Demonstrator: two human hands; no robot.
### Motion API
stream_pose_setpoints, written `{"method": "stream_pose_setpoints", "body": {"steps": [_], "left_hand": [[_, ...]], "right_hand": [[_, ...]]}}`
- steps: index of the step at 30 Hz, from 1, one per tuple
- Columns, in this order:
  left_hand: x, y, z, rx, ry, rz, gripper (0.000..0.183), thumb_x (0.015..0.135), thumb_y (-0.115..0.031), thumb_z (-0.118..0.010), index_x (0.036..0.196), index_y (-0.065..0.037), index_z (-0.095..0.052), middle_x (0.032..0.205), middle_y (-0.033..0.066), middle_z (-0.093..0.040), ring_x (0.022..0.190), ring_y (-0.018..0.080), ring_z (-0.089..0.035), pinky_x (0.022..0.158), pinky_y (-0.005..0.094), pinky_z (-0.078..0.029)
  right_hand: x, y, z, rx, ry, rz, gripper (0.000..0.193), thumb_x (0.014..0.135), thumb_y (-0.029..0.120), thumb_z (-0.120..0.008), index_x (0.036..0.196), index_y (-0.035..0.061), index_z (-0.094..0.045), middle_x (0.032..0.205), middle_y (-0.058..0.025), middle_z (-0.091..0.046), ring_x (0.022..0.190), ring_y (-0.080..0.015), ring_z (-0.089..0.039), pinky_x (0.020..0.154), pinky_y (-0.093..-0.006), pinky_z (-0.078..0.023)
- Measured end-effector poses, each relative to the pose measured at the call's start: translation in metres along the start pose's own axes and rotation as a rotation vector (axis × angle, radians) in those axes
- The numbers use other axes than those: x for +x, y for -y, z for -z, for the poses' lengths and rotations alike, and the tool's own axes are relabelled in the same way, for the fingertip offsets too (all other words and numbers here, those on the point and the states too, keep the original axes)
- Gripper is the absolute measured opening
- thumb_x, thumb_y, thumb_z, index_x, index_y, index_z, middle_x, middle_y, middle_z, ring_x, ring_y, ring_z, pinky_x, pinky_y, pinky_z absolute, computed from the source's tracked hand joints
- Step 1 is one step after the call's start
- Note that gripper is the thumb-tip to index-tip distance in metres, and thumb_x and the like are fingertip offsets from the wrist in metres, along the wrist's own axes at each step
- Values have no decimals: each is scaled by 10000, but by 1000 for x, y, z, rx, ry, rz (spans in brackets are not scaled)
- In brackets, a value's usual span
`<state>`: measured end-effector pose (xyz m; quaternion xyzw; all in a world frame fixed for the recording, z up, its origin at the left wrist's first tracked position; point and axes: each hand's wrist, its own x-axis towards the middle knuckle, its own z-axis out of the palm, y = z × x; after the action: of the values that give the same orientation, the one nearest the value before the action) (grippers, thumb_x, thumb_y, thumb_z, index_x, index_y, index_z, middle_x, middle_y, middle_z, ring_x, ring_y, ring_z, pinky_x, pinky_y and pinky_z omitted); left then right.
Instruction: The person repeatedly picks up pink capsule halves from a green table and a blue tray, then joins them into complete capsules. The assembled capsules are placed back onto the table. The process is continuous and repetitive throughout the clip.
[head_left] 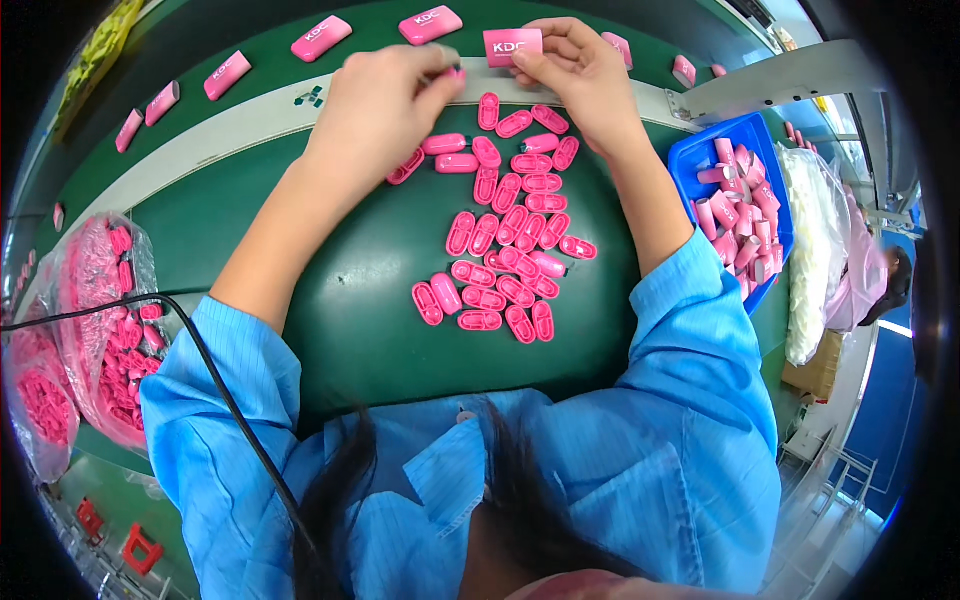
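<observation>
At the far side of the table, my right hand [592, 88] grips a pink flattened tube-shaped shell [506, 45] with white print, its broad face turned up. Just left of it, my left hand [385, 100] pinches a small pink piece with a dark tip [456, 73]. That piece is partly covered by fingers and blurred, so its exact kind is unclear. The two held things are apart. Many pink oval end caps [507, 190] lie scattered on the green table [365, 310] between my forearms, most showing their hollow side.
Beyond a pale rail [230, 140], several pink shells [321, 38] lie on a green strip. A blue bin [685, 165] of pink shells stands at right under a grey metal arm [780, 80]. Clear bags of pink parts [120, 340] sit at left, crossed by a black cable [215, 375].
</observation>
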<state>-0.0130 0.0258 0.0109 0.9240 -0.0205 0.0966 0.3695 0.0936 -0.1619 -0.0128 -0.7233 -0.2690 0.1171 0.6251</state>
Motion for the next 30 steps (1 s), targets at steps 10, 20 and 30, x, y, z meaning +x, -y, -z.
{"method": "stream_pose_setpoints", "body": {"steps": [10,20,30], "left_hand": [[9,15,-31,-978,-128,186,321,894,-64,-534,1185,68,-498,1022,134,-621,912,185,-613,820,287,-492],[-1,8,-14,-649,-142,58,324,845,-95,-633,1133,46,-589,920,120,-676,824,144,-659,747,238,-537],[5,11,-18,-1166,-63,248,207,882,-30,-563,1076,30,-606,974,30,-636,802,66,-597,727,201,-506]], "right_hand": [[-7,6,-17,222,94,-78,302,857,53,-614,1127,-44,-517,1040,-130,-625,891,-172,-634,818,-268,-523],[-15,13,-20,131,47,25,314,835,15,-629,1126,-52,-532,1022,-147,-636,871,-181,-644,792,-273,-537],[-8,11,-10,250,130,-36,302,862,43,-606,1133,-60,-525,1022,-159,-638,875,-198,-650,802,-272,-532]]}}
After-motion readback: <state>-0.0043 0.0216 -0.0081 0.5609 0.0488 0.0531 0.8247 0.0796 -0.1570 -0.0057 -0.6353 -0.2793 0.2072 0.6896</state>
